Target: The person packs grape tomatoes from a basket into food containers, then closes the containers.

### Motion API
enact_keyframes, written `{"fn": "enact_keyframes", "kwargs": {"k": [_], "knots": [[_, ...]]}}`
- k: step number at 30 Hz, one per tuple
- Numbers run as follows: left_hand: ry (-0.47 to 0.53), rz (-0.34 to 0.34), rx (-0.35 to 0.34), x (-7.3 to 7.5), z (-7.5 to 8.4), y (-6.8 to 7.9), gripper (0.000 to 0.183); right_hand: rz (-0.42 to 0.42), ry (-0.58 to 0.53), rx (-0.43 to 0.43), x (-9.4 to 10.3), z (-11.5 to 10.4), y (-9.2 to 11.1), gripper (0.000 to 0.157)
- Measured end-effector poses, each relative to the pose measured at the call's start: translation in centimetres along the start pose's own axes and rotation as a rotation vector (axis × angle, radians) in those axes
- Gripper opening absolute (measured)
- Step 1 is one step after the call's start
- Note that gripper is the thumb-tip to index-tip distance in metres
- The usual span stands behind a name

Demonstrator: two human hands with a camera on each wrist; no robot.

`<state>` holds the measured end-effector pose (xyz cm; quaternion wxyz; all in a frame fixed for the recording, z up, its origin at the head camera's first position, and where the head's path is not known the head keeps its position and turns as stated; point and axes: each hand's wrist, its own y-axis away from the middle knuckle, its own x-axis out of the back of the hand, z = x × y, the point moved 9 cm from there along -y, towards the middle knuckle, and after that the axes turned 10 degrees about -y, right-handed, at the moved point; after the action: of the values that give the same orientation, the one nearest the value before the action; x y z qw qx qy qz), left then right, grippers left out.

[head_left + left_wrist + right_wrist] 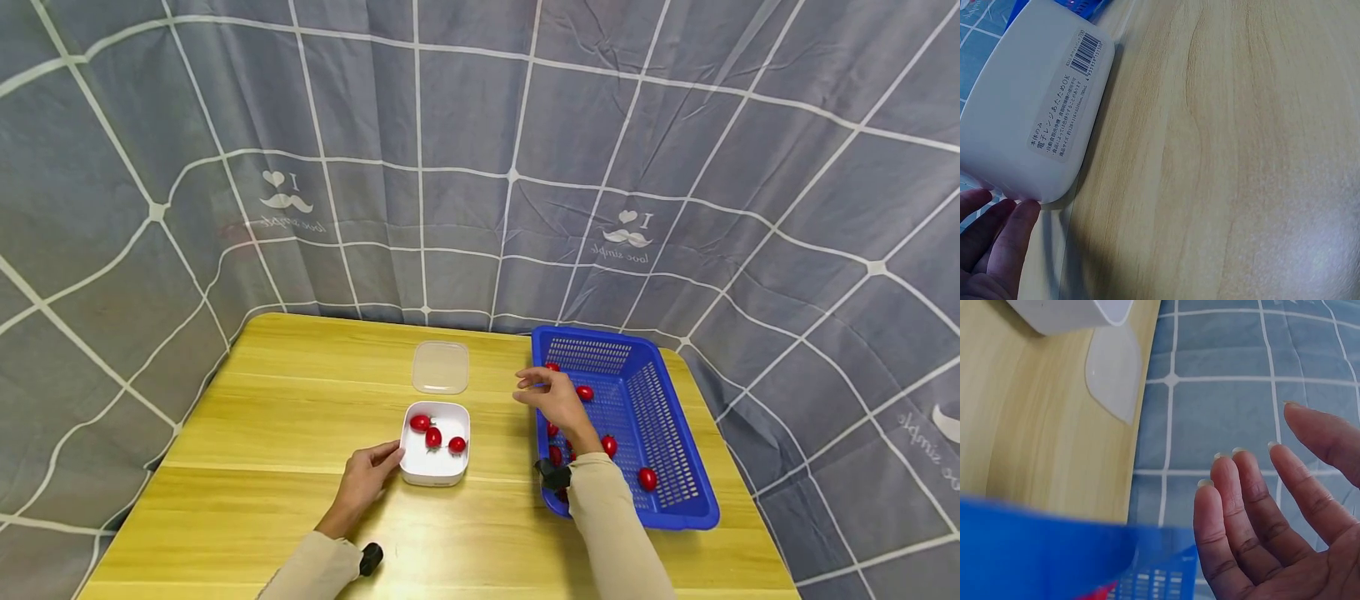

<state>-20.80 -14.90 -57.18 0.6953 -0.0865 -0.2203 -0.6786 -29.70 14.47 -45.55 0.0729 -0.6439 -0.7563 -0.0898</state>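
A white square container (435, 477) stands on the table with three red cherry tomatoes (432, 437) inside. My left hand (365, 481) touches its left side; in the left wrist view the fingertips (1022, 219) press against the container wall near a printed label (1066, 94). My right hand (553, 402) is over the left rim of a blue plastic basket (671, 417), its fingers spread and loosely bent with nothing between them, as the right wrist view confirms. Several more cherry tomatoes (647, 478) lie in the basket, some hidden beneath my right arm.
A translucent lid (440, 367) lies flat just behind the container. The wooden table (300, 400) ends at a grey checked curtain (465, 200) that hangs behind and at both sides. The basket's raised walls stand along the right part of the table.
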Motion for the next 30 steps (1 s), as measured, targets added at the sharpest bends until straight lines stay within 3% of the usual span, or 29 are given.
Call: {"fn": "enact_keyframes", "kwargs": {"k": [17, 30], "knots": [[-0.001, -0.008, 0.000, -0.2, -0.4, -0.3, 0.034, 0.123, -0.062, -0.059, 4.1, 2.6, 1.1, 0.031], [0.010, -0.009, 0.002, -0.2, -0.3, -0.3, 0.034, 0.127, -0.075, -0.141, 5.8, 5.4, 1.1, 0.037]]}}
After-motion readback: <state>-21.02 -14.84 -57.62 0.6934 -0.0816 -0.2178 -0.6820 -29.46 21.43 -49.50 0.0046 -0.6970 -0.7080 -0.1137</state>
